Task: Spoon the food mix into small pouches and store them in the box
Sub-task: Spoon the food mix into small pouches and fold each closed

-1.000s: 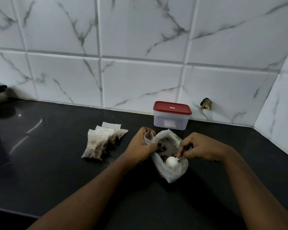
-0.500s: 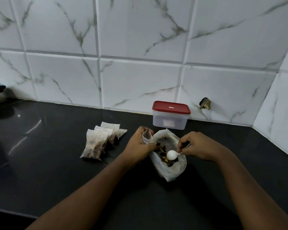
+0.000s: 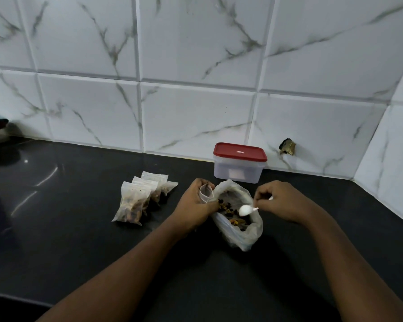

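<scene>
Black polished countertop [image 3: 79,228] runs under both forearms. Nearest lies one large clear bag [image 3: 242,235], open, with the food mix [image 3: 230,209] inside. Over its mouth the right hand [image 3: 282,201] pinches one white plastic spoon [image 3: 246,209] by the handle, bowl just above the mix. The left hand [image 3: 193,208] grips one empty small pouch [image 3: 206,193] at the bag's left rim, mouth held open. Done well, I judge, the loaded spoon rises level and tips right at the pouch mouth, above the bag so spills fall back in. Left of the hands, four filled pouches [image 3: 132,204] seem to overlap, though the count is unsure. Farther back stands one box [image 3: 239,173], its red lid [image 3: 240,151] on, against the marble-tiled wall [image 3: 196,112].
</scene>
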`<state>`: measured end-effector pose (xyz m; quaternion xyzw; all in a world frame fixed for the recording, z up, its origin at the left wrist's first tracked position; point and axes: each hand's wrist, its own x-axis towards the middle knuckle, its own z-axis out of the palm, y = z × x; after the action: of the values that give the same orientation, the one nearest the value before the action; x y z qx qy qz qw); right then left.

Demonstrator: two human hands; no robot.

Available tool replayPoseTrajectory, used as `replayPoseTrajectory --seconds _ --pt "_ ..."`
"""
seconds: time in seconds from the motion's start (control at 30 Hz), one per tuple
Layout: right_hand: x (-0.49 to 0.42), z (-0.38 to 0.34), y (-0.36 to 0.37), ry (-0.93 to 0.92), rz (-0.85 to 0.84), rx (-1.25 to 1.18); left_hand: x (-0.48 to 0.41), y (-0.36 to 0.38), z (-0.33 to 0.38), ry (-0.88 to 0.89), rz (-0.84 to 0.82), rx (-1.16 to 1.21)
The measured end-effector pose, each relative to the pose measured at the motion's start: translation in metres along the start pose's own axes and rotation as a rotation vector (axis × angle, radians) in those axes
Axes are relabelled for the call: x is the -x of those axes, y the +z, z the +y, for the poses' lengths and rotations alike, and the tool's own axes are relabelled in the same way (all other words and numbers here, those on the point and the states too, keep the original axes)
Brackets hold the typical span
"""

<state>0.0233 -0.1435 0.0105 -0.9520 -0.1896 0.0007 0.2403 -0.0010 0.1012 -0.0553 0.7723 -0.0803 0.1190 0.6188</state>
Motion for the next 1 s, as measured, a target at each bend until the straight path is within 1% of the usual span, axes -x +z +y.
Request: replayPoseTrajectory --seconds 0.07,0.1,0.13,0.23,0.27,0.3,0.4,0.43,0.57,0.67,0.73,0.8,0.9,0.93,1.0 --pt "0.002 -0.003 0.002 -0.007 -0.089 0.006 0.000 0.000 0.001 -0.004 -0.013 -0.002" --pt "0.001 -0.005 0.006 -0.020 -0.107 0.007 0.000 0.000 0.001 -0.007 -0.015 -0.002" --pt "0.000 -0.006 0.010 -0.037 -0.094 0.002 0.000 0.000 0.002 -0.008 -0.012 -0.001" --pt "-0.001 -0.009 0.012 -0.055 0.068 -0.052 0.000 0.001 0.002 -0.005 -0.001 0.006" --pt "0.000 -0.009 0.009 -0.051 0.090 -0.058 0.000 0.001 0.002 -0.005 -0.003 0.010" --pt "0.001 -0.008 0.006 -0.047 0.077 -0.047 0.000 0.001 0.001 -0.006 -0.007 0.014" --pt "0.002 -0.006 -0.001 -0.008 -0.055 0.065 0.000 0.000 0.002 -0.007 -0.018 0.007" --pt "0.002 -0.006 0.000 0.000 -0.068 0.100 0.001 0.000 0.003 -0.008 -0.018 -0.002" --pt "-0.003 -0.005 0.006 0.002 0.006 0.138 0.000 0.000 0.001 -0.009 -0.016 -0.008" --pt "-0.004 -0.003 0.008 -0.002 -0.012 0.145 0.001 0.000 0.002 -0.012 -0.017 -0.012" --pt "-0.004 -0.004 0.014 -0.030 -0.023 0.095 0.001 0.000 0.003 -0.020 -0.023 -0.013" --pt "-0.005 -0.005 0.019 -0.055 0.035 0.017 0.001 0.000 0.005 -0.019 -0.024 -0.002" --pt "-0.009 -0.004 0.021 -0.017 0.168 -0.062 0.002 -0.001 0.005 -0.010 -0.019 0.011" --pt "-0.010 -0.003 0.023 -0.004 0.181 -0.048 0.002 -0.001 0.005 -0.009 -0.019 0.012" --pt "-0.013 -0.003 0.030 0.005 0.146 0.033 0.001 -0.001 0.004 -0.009 -0.022 0.006"
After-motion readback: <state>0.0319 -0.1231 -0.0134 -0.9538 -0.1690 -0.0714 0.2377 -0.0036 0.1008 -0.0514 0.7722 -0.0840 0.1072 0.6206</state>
